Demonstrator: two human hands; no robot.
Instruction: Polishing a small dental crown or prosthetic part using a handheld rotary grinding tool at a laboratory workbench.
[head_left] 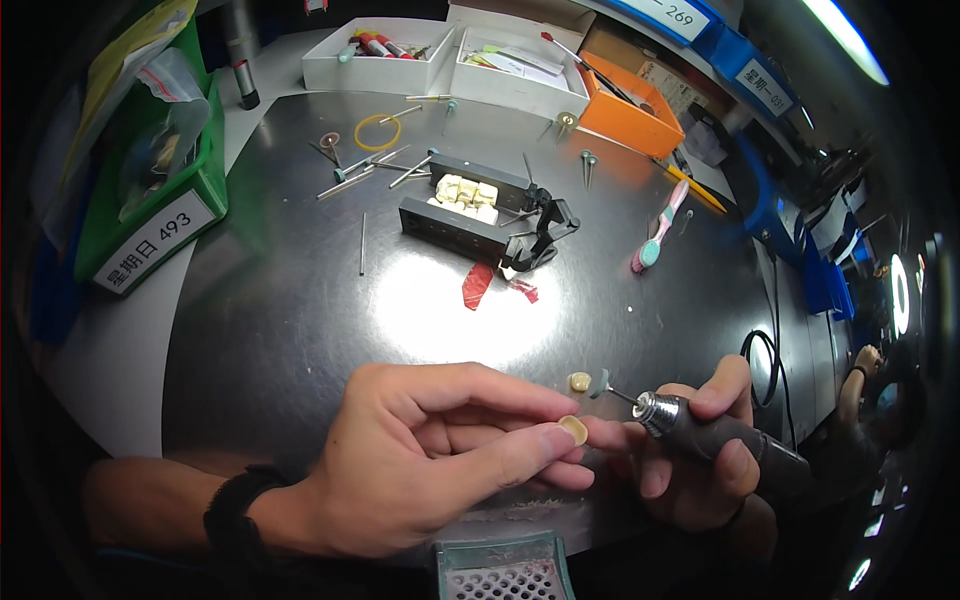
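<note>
Between thumb and fingertips, my left hand point(430, 450) pinches a small cream dental crown point(573, 429), its hollow side showing. My right hand point(700, 450) is wrapped round a dark rotary handpiece point(700, 432) with a silver collar. A grey-green grinding wheel point(599, 383) sits on the shank at its tip, a little above the crown and apart from it. One right finger reaches close to the left fingertips. Just left of the wheel, a second tooth-coloured crown point(580, 382) lies on the metal tabletop point(300, 330).
Beyond my hands lies a black articulator point(455, 232) with cream tooth models point(467, 198), red film pieces point(477, 287) beside it. Loose burs and rods point(363, 245) lie farther left. A toothbrush point(660, 228) is at right. A green bin point(160, 220), white boxes point(375, 55) and orange tray point(632, 112) line the edges; a perforated grille point(503, 578) sits nearest.
</note>
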